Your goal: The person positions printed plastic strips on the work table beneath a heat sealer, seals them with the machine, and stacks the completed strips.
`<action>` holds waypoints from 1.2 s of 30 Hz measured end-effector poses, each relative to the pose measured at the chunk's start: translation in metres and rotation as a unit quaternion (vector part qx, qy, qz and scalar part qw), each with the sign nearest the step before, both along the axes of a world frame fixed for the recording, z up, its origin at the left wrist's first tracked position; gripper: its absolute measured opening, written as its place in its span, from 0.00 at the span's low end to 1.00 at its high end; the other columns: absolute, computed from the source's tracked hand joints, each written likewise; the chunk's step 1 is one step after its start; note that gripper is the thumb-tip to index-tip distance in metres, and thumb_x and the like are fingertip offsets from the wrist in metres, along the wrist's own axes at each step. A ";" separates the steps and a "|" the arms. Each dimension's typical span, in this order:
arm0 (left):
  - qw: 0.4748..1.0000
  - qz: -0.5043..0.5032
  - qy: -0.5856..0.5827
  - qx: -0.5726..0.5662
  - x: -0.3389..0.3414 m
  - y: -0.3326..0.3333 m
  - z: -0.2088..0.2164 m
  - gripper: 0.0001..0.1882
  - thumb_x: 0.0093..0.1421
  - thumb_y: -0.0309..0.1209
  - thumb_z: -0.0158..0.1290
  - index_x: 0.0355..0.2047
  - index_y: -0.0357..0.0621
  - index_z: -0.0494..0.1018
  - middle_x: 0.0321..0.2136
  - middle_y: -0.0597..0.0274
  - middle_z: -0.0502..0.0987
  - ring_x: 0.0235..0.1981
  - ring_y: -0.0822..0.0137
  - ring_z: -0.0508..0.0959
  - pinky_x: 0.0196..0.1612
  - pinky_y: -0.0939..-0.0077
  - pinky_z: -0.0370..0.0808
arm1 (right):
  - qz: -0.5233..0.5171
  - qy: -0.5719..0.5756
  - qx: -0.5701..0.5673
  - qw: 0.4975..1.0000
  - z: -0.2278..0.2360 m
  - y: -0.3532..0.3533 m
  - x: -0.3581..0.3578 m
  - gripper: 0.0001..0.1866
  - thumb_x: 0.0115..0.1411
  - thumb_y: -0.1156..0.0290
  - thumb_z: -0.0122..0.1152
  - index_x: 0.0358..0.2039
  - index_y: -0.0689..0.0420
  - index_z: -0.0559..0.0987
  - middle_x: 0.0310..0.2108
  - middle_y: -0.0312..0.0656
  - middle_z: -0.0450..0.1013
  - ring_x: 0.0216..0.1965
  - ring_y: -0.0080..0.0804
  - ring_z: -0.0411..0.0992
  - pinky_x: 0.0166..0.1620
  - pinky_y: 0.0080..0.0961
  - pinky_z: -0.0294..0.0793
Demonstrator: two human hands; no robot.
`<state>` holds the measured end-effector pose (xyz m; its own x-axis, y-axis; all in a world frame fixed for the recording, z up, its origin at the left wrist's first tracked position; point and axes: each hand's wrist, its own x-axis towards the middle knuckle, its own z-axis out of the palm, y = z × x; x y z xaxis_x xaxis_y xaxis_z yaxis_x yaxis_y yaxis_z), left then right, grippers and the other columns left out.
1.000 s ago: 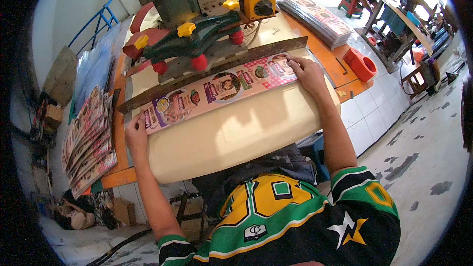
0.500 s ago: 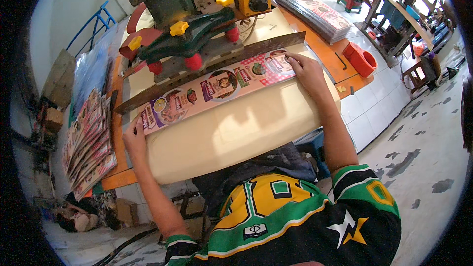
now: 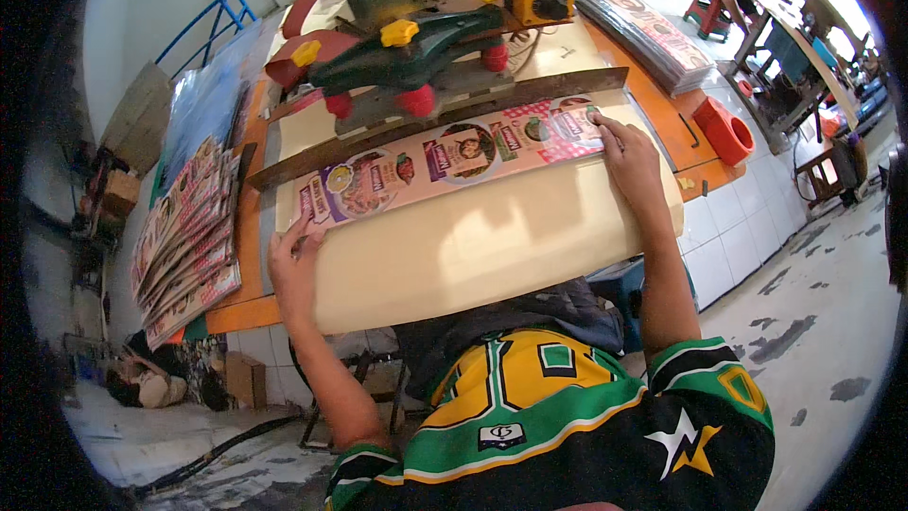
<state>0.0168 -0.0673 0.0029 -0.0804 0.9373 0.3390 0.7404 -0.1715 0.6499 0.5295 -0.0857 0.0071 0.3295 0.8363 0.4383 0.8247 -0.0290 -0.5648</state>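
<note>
A long strip of printed pink sheet (image 3: 416, 172), with food pictures and a checked pattern at one end, lies flat on a cream-covered board (image 3: 492, 237). My left hand (image 3: 296, 265) is at its near left corner, finger and thumb closed on the edge. At the right end my right hand (image 3: 629, 156) grips the strip between thumb and bent fingers. Just beyond the strip's far edge runs a long metal bar (image 3: 445, 123). It belongs to a press-like machine (image 3: 411, 52) with a dark green bracket, red knobs and yellow star-shaped handles.
A fanned stack of printed sheets (image 3: 194, 237) lies at the left on an orange table (image 3: 248, 265), near clear plastic film (image 3: 203, 95). At the right are a bundle of flat printed packs (image 3: 638, 24), a red tape-dispenser-like holder (image 3: 724, 131) and a hex key (image 3: 689, 130).
The whole view has shifted, so the scene sits farther right. My left hand has slid slightly toward me along the strip's left end. My right hand keeps its place.
</note>
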 end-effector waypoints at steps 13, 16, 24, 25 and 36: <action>0.999 0.040 -0.002 -0.010 0.009 -0.002 0.005 0.22 0.57 0.39 0.65 0.52 0.48 0.82 0.34 0.54 0.75 0.37 0.58 0.75 0.46 0.64 0.73 | 0.013 -0.010 0.005 1.000 -0.001 -0.002 0.003 0.16 0.70 0.63 0.53 0.52 0.50 0.83 0.33 0.53 0.75 0.38 0.49 0.75 0.45 0.43 0.72; 1.000 0.028 0.004 -0.002 0.006 0.003 -0.001 0.22 0.58 0.39 0.65 0.52 0.48 0.81 0.36 0.54 0.76 0.38 0.58 0.75 0.46 0.64 0.73 | 0.013 -0.004 0.001 1.000 0.001 -0.003 0.003 0.16 0.70 0.63 0.53 0.52 0.49 0.83 0.33 0.52 0.75 0.39 0.49 0.75 0.45 0.43 0.72; 0.999 0.029 -0.004 -0.026 0.009 0.001 0.005 0.23 0.60 0.42 0.64 0.53 0.45 0.81 0.36 0.53 0.75 0.37 0.59 0.75 0.45 0.66 0.74 | 0.002 -0.006 0.013 1.000 -0.005 0.000 0.004 0.14 0.69 0.62 0.55 0.50 0.47 0.84 0.31 0.50 0.76 0.37 0.49 0.75 0.44 0.44 0.72; 0.999 0.043 0.005 -0.027 0.012 -0.002 0.008 0.24 0.60 0.43 0.64 0.53 0.44 0.81 0.37 0.53 0.74 0.37 0.58 0.75 0.45 0.67 0.73 | 0.002 -0.005 0.015 1.000 -0.005 0.000 0.003 0.14 0.69 0.63 0.55 0.50 0.48 0.84 0.31 0.50 0.76 0.37 0.49 0.74 0.44 0.44 0.72; 0.999 0.027 0.007 -0.021 0.007 0.003 0.000 0.28 0.61 0.49 0.63 0.56 0.45 0.79 0.35 0.56 0.72 0.35 0.60 0.73 0.43 0.68 0.72 | -0.001 -0.012 0.009 1.000 -0.006 -0.001 0.009 0.15 0.68 0.63 0.56 0.51 0.49 0.84 0.29 0.50 0.74 0.36 0.49 0.74 0.43 0.44 0.71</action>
<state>0.0234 -0.0642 0.0025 -0.1269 0.9453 0.3005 0.7573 -0.1033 0.6448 0.5386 -0.0866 0.0015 0.3194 0.8277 0.4613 0.8384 -0.0199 -0.5448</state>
